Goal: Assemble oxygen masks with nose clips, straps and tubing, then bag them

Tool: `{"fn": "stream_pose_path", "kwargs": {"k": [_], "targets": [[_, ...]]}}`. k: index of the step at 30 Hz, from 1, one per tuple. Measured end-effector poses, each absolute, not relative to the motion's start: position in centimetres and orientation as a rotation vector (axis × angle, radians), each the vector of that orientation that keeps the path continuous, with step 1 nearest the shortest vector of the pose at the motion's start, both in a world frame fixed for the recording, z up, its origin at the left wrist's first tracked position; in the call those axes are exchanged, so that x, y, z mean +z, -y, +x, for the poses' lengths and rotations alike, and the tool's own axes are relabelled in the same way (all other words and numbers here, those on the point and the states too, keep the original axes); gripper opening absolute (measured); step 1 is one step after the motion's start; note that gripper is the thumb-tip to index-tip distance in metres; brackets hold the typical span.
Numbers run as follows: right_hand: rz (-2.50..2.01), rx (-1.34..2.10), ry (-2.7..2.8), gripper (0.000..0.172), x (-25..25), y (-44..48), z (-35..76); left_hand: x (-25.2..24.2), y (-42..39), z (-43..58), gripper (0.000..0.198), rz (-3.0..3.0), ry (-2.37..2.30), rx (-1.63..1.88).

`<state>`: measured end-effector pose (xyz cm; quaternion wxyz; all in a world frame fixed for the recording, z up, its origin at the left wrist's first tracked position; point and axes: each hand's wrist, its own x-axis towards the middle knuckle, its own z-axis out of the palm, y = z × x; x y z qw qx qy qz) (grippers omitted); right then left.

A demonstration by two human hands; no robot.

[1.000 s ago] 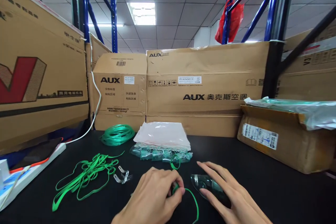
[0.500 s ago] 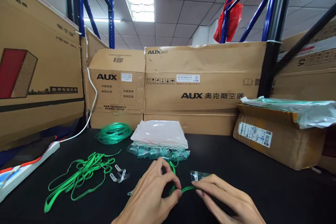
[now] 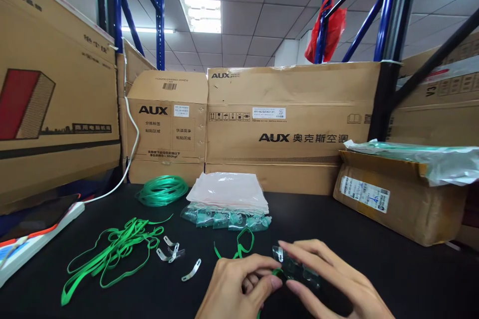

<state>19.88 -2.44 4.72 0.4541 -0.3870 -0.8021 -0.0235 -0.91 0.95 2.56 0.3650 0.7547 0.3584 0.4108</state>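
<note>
My left hand [image 3: 239, 286] pinches a thin green elastic strap [image 3: 239, 244] at the near middle of the black table [image 3: 374, 269]. Its loop trails away toward the packets. My right hand [image 3: 333, 284] grips a clear plastic mask piece [image 3: 295, 266] right beside the left fingertips, and the strap end meets the mask's edge there. A loose metal clip [image 3: 191, 270] lies just left of my left hand, and two more clips [image 3: 170, 250] lie farther left.
A heap of green straps [image 3: 112, 254] lies at the left. Behind are a coil of green tubing [image 3: 161, 189], a stack of plastic bags [image 3: 229, 192] on clear packets [image 3: 224, 218], cardboard boxes [image 3: 292, 124], an open box [image 3: 396, 194] at right, and a power strip [image 3: 33, 239].
Both hands have shifted slightly right and come together. The right hand has lifted the clear mask off the table, and the strap end is now at its edge. One clip is uncovered.
</note>
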Motion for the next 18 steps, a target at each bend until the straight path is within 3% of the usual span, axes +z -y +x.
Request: {"fn": "stream_pose_path", "kwargs": {"k": [5,10,15,18], "targets": [[-1.254,-0.162,2.013,0.038,3.9,1.5,21.5,2.7,-0.8,-1.3,0.025,1.912,-0.931,1.034],[-1.286,0.095,1.986,0.036,3.9,0.7,21.5,2.3,-0.7,-1.5,0.025,1.939,-0.886,1.122],[-1.284,0.394,1.663,0.052,4.9,1.3,21.2,2.3,-0.4,-1.3,0.029,1.860,-0.918,1.177],[-1.226,0.599,1.594,0.047,5.0,2.1,20.8,2.4,-0.3,-1.2,0.028,1.862,-0.933,1.144]]}}
